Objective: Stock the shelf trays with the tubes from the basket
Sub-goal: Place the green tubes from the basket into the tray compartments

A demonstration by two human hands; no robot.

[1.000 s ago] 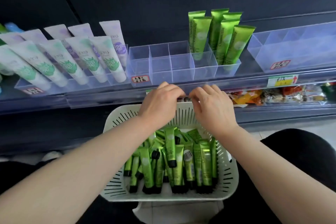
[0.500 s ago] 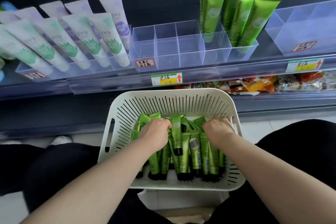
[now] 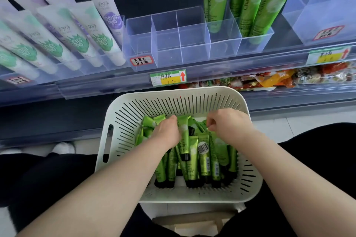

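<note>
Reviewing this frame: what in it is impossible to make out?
All head view.
Left hand: fingertips buried among the basket tubes, grip unclear.
Right hand: curled fingers hide whether it pinches a tube.
Shelf tubes: tops cut off by the top edge.
Price label: print too small.
Snack packets: blurred and small.

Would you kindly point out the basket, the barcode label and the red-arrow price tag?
basket (image 3: 173,93), head view, far rim.
barcode label (image 3: 203,148), head view, its middle.
red-arrow price tag (image 3: 169,81), head view, yellow band.

Bright, even light; edges warped
</note>
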